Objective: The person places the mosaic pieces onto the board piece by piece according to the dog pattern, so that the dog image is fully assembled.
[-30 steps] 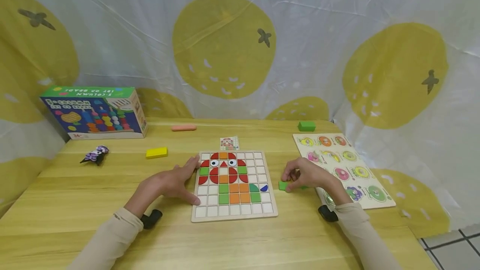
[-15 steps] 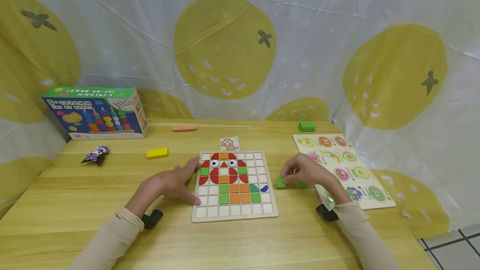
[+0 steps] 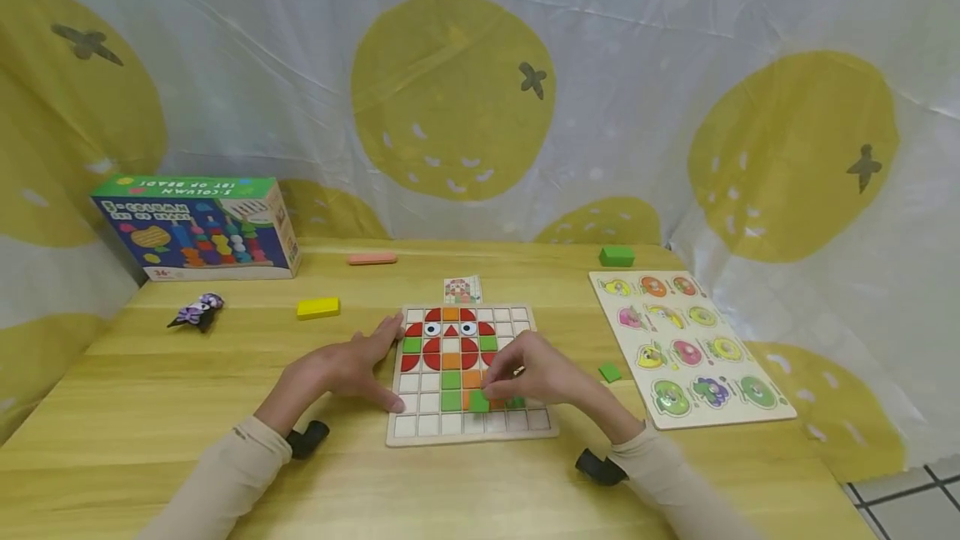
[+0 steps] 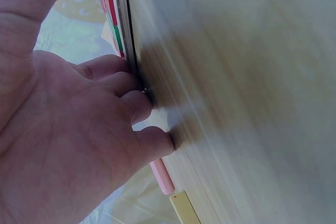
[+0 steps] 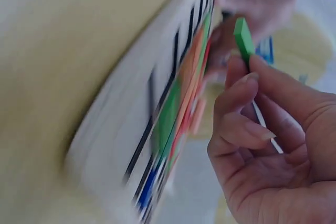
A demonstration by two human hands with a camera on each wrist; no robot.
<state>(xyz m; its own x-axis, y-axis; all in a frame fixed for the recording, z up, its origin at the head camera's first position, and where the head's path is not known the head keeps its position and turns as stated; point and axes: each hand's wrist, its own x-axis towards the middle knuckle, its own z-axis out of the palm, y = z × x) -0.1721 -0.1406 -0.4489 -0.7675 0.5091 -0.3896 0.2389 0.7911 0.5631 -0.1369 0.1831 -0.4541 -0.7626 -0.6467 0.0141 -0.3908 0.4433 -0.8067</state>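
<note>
A square wooden grid board (image 3: 408,426) lies on the table, partly filled with red, orange and green tiles that form a figure with two eyes. My left hand (image 3: 352,365) rests along its left side, thumb near the lower corner and fingertips against the upper edge. Over the lower middle of the board, my right hand (image 3: 532,369) pinches a green square tile (image 3: 478,401) between thumb and fingers. In the right wrist view that tile (image 5: 243,38) is held up on edge, apart from the board. The right hand hides part of the board's right half.
A small pattern card (image 3: 461,289) lies behind the board. To the right are a loose green tile (image 3: 610,372), a fruit puzzle board (image 3: 678,340) and a green block (image 3: 617,256). Leftward sit a yellow block (image 3: 318,308), a pink stick (image 3: 372,258), a purple-black bow (image 3: 197,312) and a toy box (image 3: 198,232).
My right hand has picked up the green square tile from the table right of the board and carried it left over the board. The left hand has stayed at the board's edge.
</note>
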